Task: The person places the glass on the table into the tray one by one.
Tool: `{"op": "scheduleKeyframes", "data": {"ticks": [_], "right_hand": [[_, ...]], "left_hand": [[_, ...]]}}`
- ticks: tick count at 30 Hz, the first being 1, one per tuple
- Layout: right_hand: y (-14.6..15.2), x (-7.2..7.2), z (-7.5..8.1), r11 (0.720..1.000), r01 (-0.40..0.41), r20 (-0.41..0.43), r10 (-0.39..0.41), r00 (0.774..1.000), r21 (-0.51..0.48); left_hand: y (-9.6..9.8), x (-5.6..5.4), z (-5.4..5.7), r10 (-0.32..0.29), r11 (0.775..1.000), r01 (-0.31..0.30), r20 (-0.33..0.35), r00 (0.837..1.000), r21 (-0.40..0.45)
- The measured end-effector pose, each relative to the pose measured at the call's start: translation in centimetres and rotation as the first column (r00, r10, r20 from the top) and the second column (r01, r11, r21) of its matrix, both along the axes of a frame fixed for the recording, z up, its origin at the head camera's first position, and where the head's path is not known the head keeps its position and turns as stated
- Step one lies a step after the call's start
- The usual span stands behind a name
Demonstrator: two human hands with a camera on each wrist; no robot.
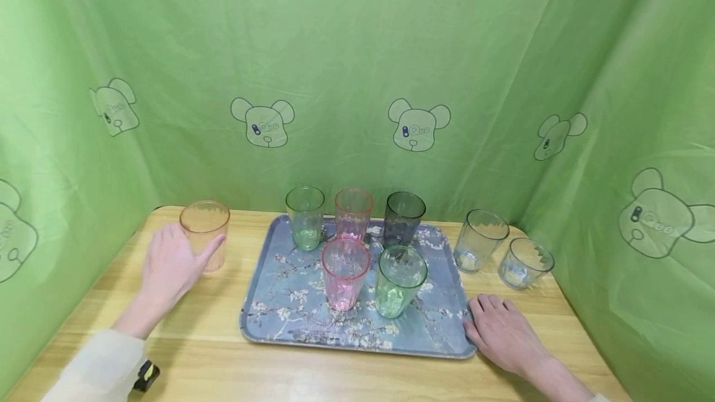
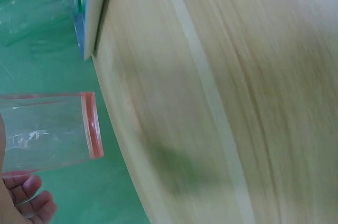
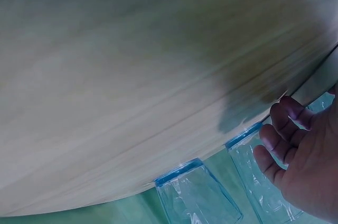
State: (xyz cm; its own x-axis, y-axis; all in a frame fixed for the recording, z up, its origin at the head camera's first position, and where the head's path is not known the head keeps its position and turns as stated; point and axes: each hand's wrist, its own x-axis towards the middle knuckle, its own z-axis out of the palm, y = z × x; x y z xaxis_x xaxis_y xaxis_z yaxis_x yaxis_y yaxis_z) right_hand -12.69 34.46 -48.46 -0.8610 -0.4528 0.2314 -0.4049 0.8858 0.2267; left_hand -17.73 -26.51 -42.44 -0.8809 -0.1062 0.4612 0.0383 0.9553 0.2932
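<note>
My left hand (image 1: 170, 262) is beside a clear orange-tinted glass (image 1: 215, 225) at the table's left, its thumb straight across the near side. In the left wrist view the loosely bent fingers (image 2: 37, 203) lie alongside the upright glass, with a gap visible; part of the hand is hidden. My right hand (image 1: 505, 334) rests at the right front corner of a blue flower-patterned tray (image 1: 279, 318), thumb at the rim. Its fingers (image 3: 288, 129) are loosely bent and grip nothing visible. A tall blue-tinted glass (image 1: 480, 241) and a shorter one (image 1: 525, 262) stand beyond that hand.
On the tray stand a green glass (image 1: 305, 219), a pink glass (image 1: 353, 213) and a dark grey glass (image 1: 404, 219) at the back. A pink glass (image 1: 343, 275) and a green glass (image 1: 399, 281) stand in front. Green curtains (image 1: 346, 48) enclose the wooden table (image 1: 268, 374).
</note>
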Motion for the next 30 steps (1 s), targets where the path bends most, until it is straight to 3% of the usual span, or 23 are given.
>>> {"op": "scheduleKeyframes", "data": {"ticks": [7,16,30], "right_hand": [[0.0,0.0,-0.1,1.0,-0.004,-0.012,0.004,1.0,-0.005],[0.0,0.0,-0.1,1.0,-0.004,-0.009,0.004,1.0,-0.007],[-0.1,0.0,-0.1,1.0,0.006,0.002,-0.006,1.0,-0.01]], "left_hand": [[1.3,0.3,0.5,-0.029,0.999,0.028,0.037,0.999,0.021],[3.0,0.6,0.3,-0.074,0.997,0.074,0.039,0.996,0.011],[6.1,1.8,0.5,-0.163,0.987,0.163,0.104,0.981,0.015]]}}
